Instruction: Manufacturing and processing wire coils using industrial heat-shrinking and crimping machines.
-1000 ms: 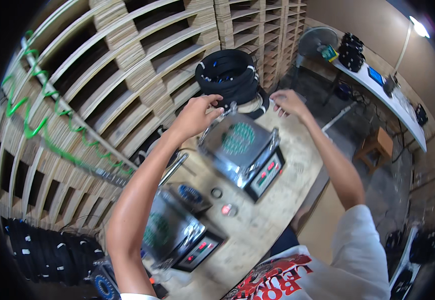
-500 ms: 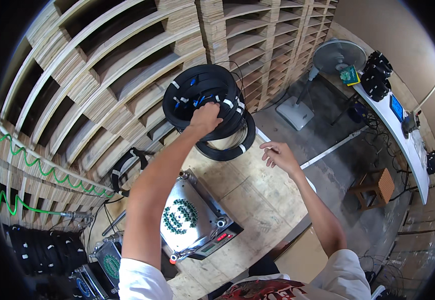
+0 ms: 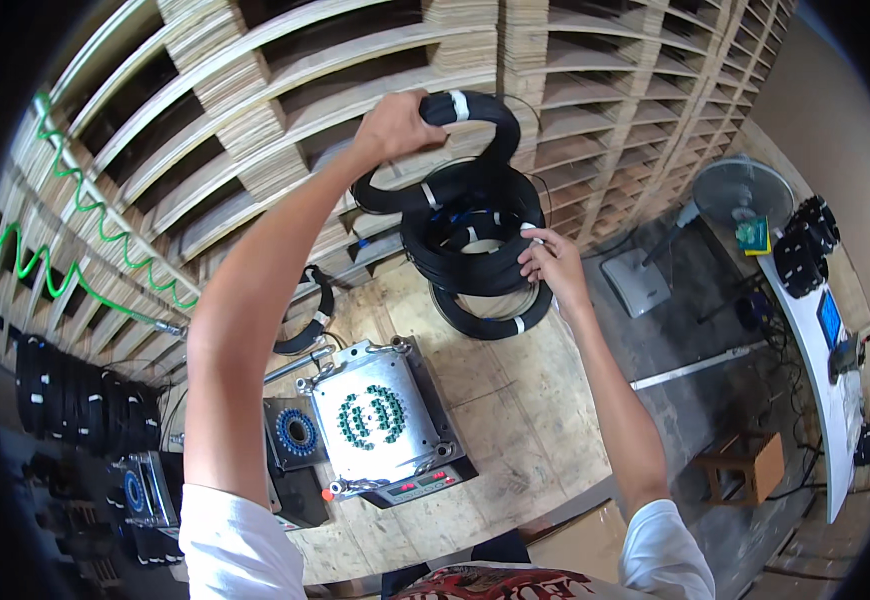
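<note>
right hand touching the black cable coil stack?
Touching. Head view: the right hand has its fingers laid on the rim of the stacked black cable coils, no gap visible.

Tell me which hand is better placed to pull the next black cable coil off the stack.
Probably the right hand: its fingers already rest on the rim of the stacked black cable coils. The left hand is occupied, raised and gripping a separate black cable coil with white bands.

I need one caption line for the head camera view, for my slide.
Left hand lifts a black cable coil; right hand steadies the stack.
</note>
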